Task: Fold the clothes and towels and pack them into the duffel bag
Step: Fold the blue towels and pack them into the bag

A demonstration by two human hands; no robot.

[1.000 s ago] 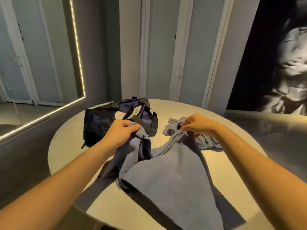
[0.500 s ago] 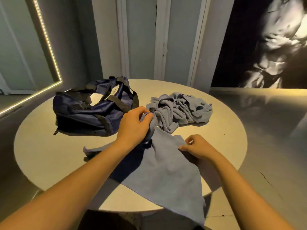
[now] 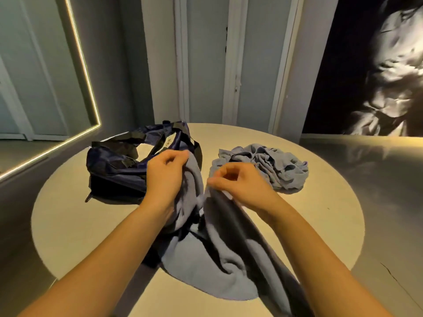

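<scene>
A grey-blue towel hangs from both my hands over the middle of the round table, and its lower part spreads toward the near edge. My left hand grips one top corner of it. My right hand pinches the top edge close beside it. An open navy duffel bag with black straps lies at the back left, just behind my left hand. A crumpled pile of grey-blue cloth sits at the back right, beyond my right hand.
The round beige table stands on a grey floor. A lit mirror leans on the left wall. Pale doors stand behind the table, and a dark wall picture hangs at the right.
My right hand rose from the towel's middle to its top edge, near my left hand. The towel has come up off the table and bunched between them.
</scene>
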